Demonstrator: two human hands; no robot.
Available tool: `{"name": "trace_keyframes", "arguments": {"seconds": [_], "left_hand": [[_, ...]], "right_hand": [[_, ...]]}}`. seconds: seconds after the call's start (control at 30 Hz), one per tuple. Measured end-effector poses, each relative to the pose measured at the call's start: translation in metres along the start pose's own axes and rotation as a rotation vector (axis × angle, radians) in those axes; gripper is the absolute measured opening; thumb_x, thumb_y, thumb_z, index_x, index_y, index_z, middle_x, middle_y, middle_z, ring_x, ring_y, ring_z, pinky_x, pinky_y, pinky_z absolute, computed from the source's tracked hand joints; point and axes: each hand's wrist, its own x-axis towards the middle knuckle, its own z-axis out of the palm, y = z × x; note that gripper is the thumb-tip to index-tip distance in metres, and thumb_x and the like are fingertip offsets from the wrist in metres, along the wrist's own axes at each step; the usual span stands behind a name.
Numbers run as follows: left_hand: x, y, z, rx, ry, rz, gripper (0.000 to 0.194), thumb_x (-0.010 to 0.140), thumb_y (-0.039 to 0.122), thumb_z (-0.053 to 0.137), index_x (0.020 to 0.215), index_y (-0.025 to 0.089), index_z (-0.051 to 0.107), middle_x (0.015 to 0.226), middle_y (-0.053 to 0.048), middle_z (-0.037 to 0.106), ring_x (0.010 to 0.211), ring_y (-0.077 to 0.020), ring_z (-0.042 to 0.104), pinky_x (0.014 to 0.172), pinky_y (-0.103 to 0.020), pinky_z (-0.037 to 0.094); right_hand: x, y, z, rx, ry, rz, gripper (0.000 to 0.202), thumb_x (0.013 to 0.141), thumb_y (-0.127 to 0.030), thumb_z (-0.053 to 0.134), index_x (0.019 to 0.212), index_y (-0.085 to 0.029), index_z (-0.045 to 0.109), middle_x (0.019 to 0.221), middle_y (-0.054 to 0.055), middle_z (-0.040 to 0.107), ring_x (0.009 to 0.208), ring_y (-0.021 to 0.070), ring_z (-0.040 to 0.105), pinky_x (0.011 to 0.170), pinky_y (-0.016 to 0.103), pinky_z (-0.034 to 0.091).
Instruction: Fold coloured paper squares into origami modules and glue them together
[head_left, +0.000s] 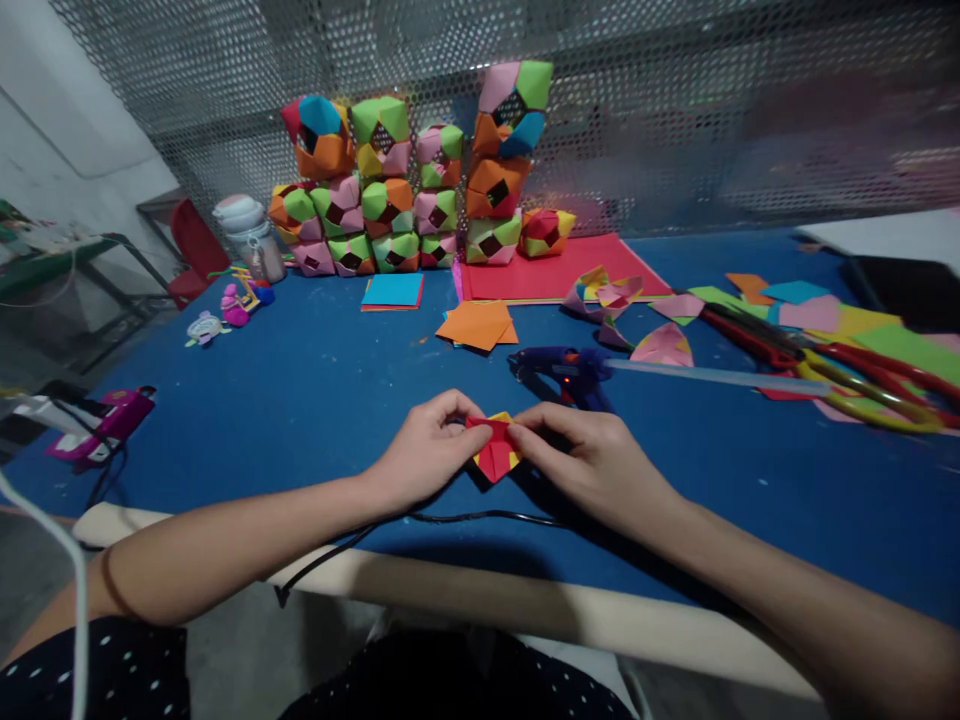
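Note:
Between my two hands, just above the blue table, is a small folded red and yellow paper piece. My left hand pinches its left corner between thumb and fingers. On the opposite corner, my right hand has the thumb and fingers closed in the same way. The paper's lower end comes to a point. Just beyond my right hand lies a blue glue gun, a small orange light showing on it and a long clear glue stick sticking out of its back.
Stacked folded-paper blocks stand at the back against a perforated metal panel. Orange paper squares and blue squares lie before them. Scissors rest among paper scraps at right. A black cable runs along the near edge.

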Motion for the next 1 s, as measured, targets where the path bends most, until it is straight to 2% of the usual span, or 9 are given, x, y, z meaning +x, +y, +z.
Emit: {"name": "trace_keyframes", "arguments": {"seconds": [0.33,0.53,0.83,1.0], "left_hand": [[0.0028,0.0019,-0.0017,0.071,-0.024,0.012,0.014,0.077,0.028,0.059,0.080,0.015,0.056,0.073,0.002,0.056,0.064,-0.0084,0.049,0.061,-0.022,0.039],[0.0043,0.0011,-0.0044,0.132,-0.016,0.031,0.016,0.079,0.030,0.056,0.077,0.014,0.057,0.070,0.002,0.056,0.065,-0.0099,0.049,0.062,-0.023,0.038],[0.0040,0.0009,-0.0018,0.092,-0.036,0.020,0.016,0.076,0.031,0.060,0.077,0.015,0.059,0.073,0.001,0.059,0.065,-0.0098,0.052,0.063,-0.022,0.040],[0.0008,0.0012,0.0004,0.078,-0.046,0.029,0.014,0.076,0.027,0.058,0.070,0.014,0.057,0.066,0.003,0.056,0.060,-0.0083,0.049,0.059,-0.021,0.038]], "right_hand": [[0.0036,0.0025,-0.0016,0.069,-0.016,0.063,0.018,0.083,-0.021,0.050,0.072,-0.014,0.062,0.062,0.000,0.061,0.055,0.0089,0.049,0.052,0.021,0.037],[0.0034,0.0017,-0.0005,0.089,-0.020,0.065,0.017,0.082,-0.021,0.051,0.070,-0.014,0.061,0.062,-0.001,0.059,0.054,0.0082,0.048,0.051,0.020,0.036],[0.0025,0.0054,0.0022,0.063,0.005,-0.020,0.015,0.082,-0.019,0.051,0.072,-0.015,0.061,0.064,0.000,0.062,0.056,0.0094,0.053,0.054,0.021,0.039],[0.0008,0.0043,0.0034,0.041,0.014,-0.065,0.014,0.085,-0.020,0.050,0.077,-0.015,0.061,0.069,0.001,0.063,0.061,0.0107,0.056,0.058,0.022,0.043]]}}
